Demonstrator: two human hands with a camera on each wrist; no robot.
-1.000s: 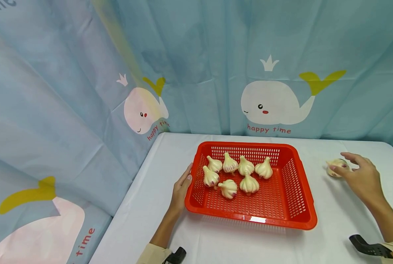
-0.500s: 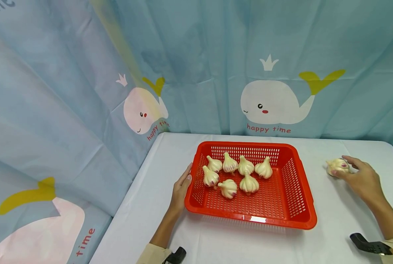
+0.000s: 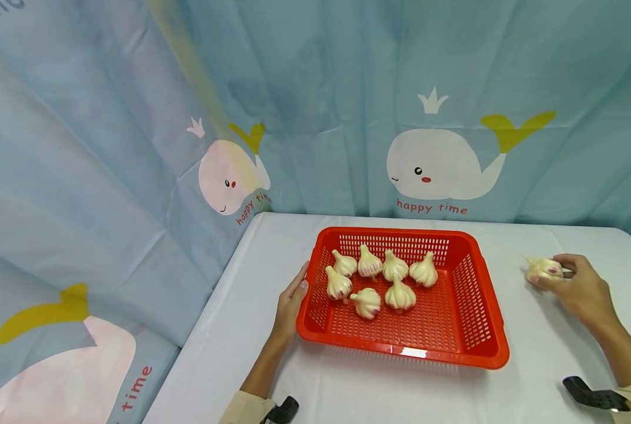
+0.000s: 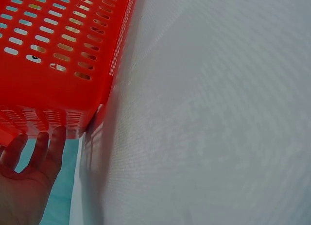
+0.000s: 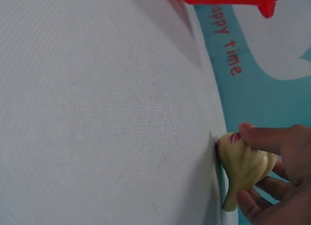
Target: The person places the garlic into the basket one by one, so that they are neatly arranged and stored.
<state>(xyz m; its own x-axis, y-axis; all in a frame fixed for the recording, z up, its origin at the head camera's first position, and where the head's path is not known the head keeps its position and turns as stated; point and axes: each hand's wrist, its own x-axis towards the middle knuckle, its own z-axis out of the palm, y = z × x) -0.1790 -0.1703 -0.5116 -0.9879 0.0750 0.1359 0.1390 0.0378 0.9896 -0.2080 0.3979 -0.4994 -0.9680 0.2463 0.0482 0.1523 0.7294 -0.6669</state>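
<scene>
At the right of the head view, my right hand (image 3: 585,288) pinches a garlic bulb (image 3: 542,269) between thumb and fingers, low over the white table. In the right wrist view this bulb (image 5: 243,159) shows purple streaks and a stem. My left hand (image 3: 288,307) lies along the left side of a red plastic basket (image 3: 469,297), its fingers (image 4: 56,145) fairly straight with tips against the perforated outer wall. Several garlic bulbs (image 3: 368,303) sit in the basket, grouped toward its left and back.
A white cloth covers the table (image 3: 379,391). Behind and to the left hangs a blue curtain (image 3: 315,106) printed with whales, reaching the table's far edge. Black wrist mounts (image 3: 596,396) are strapped near both beige sleeves.
My right thumb and fingers have closed around the lone garlic bulb, which has turned and shifted slightly. The left hand and the basket stay where they were.
</scene>
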